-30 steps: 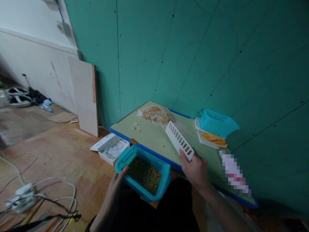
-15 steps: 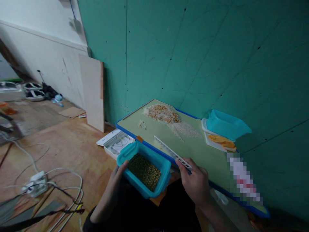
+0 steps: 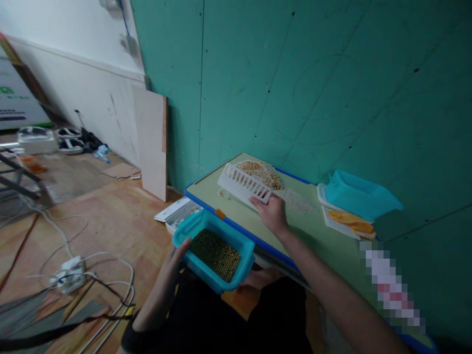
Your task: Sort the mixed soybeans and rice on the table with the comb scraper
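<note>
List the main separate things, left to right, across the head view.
White power strip → leaning board → blue container → right hand → light-blue tub.

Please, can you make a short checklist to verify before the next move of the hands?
1. Left hand holds turquoise tub, thumb over its rim: ok.
2. Beans in the tub lie below its rim: ok.
3. Right hand grips slotted white tool at one end: ok.
4. Table free of spill: not ok; a bean heap and small grain cluster lie there.
5. Slotted white tool touching table: cannot tell.
</note>
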Demonstrator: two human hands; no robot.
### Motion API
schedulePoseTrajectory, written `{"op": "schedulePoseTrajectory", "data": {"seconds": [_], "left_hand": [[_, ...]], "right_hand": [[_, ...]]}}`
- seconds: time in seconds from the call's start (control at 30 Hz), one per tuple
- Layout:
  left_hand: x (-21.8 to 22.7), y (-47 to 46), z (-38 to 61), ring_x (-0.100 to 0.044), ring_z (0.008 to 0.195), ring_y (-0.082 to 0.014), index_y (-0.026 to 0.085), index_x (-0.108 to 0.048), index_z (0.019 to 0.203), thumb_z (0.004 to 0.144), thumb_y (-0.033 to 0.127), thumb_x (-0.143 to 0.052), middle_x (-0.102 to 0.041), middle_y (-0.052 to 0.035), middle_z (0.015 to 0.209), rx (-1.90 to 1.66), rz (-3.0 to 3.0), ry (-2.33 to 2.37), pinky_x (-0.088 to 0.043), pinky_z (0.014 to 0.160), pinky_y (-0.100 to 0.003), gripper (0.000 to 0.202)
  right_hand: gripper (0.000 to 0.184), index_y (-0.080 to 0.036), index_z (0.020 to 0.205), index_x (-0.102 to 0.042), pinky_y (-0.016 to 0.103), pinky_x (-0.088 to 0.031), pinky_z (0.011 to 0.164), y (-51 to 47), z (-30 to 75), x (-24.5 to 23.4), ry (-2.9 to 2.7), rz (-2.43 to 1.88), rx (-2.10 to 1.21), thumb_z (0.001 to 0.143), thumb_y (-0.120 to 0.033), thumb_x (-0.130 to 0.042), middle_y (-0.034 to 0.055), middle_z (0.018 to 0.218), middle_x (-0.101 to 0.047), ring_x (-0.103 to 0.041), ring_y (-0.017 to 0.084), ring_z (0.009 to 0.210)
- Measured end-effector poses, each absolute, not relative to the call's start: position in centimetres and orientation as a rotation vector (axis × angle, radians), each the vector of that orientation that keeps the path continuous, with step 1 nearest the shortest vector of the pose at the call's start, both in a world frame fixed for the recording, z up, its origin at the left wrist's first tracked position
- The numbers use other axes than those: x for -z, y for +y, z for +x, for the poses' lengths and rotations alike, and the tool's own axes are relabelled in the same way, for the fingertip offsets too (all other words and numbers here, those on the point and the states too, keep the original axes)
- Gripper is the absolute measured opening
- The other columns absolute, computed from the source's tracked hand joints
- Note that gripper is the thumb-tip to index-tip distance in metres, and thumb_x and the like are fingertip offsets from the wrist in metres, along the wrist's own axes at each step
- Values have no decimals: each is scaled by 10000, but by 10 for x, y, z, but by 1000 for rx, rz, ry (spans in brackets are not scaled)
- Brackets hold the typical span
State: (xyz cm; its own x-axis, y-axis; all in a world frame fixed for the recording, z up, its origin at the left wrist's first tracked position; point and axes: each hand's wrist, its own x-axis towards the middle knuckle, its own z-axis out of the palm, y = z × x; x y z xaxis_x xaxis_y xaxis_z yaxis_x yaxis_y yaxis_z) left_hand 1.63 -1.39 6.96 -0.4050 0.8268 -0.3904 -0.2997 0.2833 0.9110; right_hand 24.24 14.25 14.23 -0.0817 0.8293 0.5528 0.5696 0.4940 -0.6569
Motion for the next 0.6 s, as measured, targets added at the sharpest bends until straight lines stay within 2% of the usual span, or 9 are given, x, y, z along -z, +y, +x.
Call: {"op": "schedulePoseTrajectory", "data": {"seconds": [0.23,0.43,0.6], "left_hand": [[-65,-4,-4,-692,964,-321,201,-662,1271,778,644,-700,-724,-160,1184,-1336,437,1514,-554,586,-321,664],[-62,-6,-4,-682,942,-305,208,-621,1271,733,687,-718,-679,-149,1248,-1301,493,1443,-588,631,-376,726],[-65,-9,-4,-678,979,-290,224,-603,1306,769,692,-680,-648,-126,1329,-1295,536,1417,-578,648,-344,716]], "right_hand": [[187,-161,834,-780,327,-582,705,174,228,-135,-1750,-1223,-493,740,-321,-764,106,858,-811,-773,280,805],[174,-156,810,-776,321,-578,695,167,226,-135,-1777,-1190,-492,752,-319,-764,109,846,-810,-764,264,765],[172,-157,808,-771,311,-565,678,168,225,-135,-1777,-1195,-451,755,-320,-762,104,829,-807,-758,259,751]]}}
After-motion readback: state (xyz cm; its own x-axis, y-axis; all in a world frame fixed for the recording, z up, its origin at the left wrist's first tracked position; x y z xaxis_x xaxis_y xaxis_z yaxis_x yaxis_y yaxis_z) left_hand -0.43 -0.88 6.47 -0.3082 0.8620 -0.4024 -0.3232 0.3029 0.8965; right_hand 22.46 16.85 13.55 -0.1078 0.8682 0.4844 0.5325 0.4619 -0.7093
